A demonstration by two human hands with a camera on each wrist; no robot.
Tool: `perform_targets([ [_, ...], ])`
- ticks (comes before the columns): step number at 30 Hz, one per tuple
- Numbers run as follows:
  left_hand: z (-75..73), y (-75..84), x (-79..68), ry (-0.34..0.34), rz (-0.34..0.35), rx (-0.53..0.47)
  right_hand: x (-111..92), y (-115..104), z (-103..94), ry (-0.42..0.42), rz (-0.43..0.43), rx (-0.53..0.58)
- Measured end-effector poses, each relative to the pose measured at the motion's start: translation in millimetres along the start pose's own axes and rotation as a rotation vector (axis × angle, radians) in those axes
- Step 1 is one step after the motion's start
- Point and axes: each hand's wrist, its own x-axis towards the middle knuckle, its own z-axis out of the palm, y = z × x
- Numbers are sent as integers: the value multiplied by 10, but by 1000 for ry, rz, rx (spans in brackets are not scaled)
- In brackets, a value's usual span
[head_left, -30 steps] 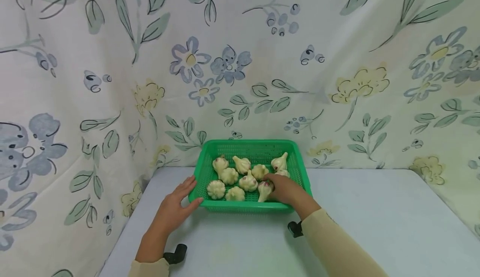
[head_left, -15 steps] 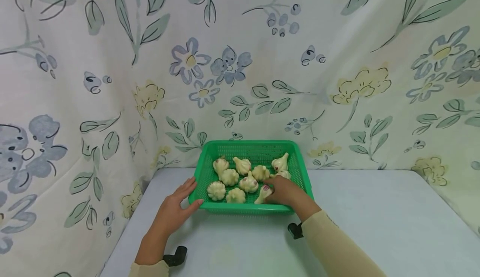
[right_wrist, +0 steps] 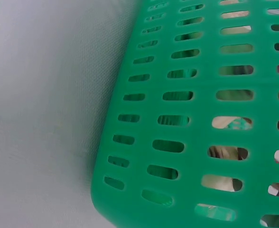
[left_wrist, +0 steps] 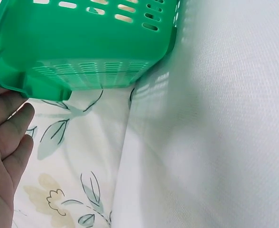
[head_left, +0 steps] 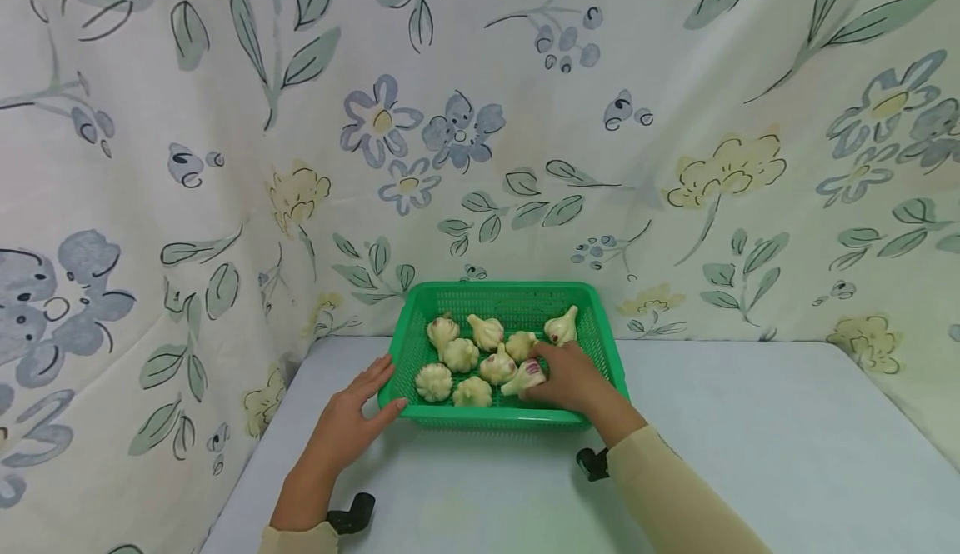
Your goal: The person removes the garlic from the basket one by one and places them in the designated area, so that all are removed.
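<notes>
Inside the green basket (head_left: 495, 415), toward its near right part, a pale garlic bulb (head_left: 532, 371) streaked with purple sits in the grip of the right hand (head_left: 576, 385). Its long axis runs aslant, the neck pointing left and toward the person, the rounded end toward the palm. The fingers bend around the bulb, though some of the fingertips are hidden. The left hand (head_left: 348, 418) is spread wide, thumb apart from the fingers, touching the basket's rim at the near left corner; it has no bulb in hold.

The other bulbs (head_left: 433, 382) lie to the left of and beyond the held one, their necks turned various ways; one (head_left: 560, 327) at the far right points its neck up and away.

The basket, walled with slots, stands on a white desk (head_left: 720, 437) with a finely woven surface. Behind and to the left hangs a pale cloth (head_left: 555, 129) printed with blue and yellow flowers, berries and green leaves. Both sleeves (head_left: 678, 487) are beige.
</notes>
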Motion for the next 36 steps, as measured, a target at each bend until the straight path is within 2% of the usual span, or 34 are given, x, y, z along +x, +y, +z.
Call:
perform_targets([
  [4,5,-5,1,1,5,1,-17,-30,-32,1,-5,84],
  [9,2,-4,7,1,11,-1,-28,-29,-48,7,-53,173],
  [17,2,-9,12,12,28,8,-45,-8,-69,10,-111,180],
  [27,2,-4,11,4,14,2,-29,1,-87,15,-23,386],
  [36,12,-19,7,0,4,2,-16,14,-89,39,12,421],
])
